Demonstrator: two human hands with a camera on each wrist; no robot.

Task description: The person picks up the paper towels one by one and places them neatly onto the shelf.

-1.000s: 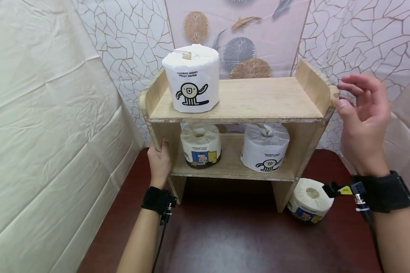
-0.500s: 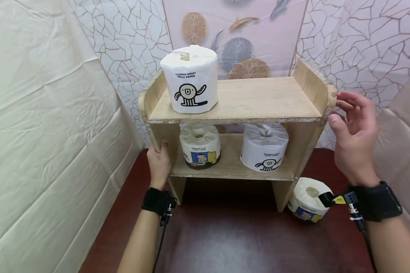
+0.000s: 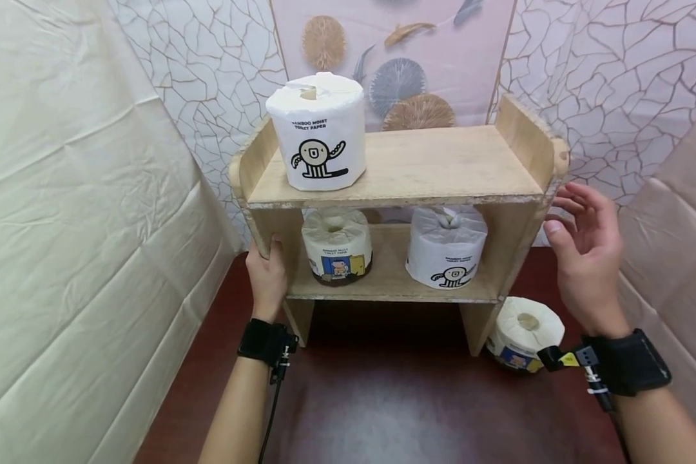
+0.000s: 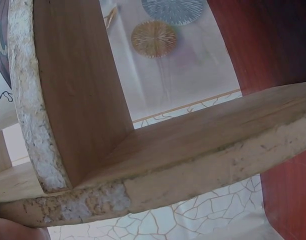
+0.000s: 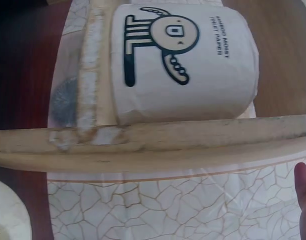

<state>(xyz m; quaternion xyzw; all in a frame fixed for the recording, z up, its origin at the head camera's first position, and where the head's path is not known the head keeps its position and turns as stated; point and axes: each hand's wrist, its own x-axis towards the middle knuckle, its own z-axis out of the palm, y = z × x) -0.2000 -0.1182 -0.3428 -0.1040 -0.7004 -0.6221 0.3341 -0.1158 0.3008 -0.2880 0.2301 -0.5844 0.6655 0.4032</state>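
A small two-tier wooden shelf (image 3: 435,161) stands upright on the table. My left hand (image 3: 268,277) holds its left side panel (image 4: 218,155), thumb on the inner face; the other fingers are mostly hidden. Beside the right side panel (image 5: 203,145) is my right hand (image 3: 588,261), fingers loosely bent and holding nothing. Its thumb (image 5: 303,182) shows apart from the panel in the right wrist view. One wrapped toilet roll (image 3: 319,148) sits at the left of the top tier. Below it are a roll with a colourful picture (image 3: 338,251) and a white-wrapped roll (image 3: 446,251).
Another toilet roll (image 3: 524,332) stands on the dark red table (image 3: 371,399), by the shelf's right leg. Cream cloth (image 3: 93,212) hangs at the left, and a patterned cloth (image 3: 644,77) covers the back.
My right hand has come down and leftward along the outside of the right panel. The left hand keeps its hold. The head view has shifted slightly; the rolls stay in place.
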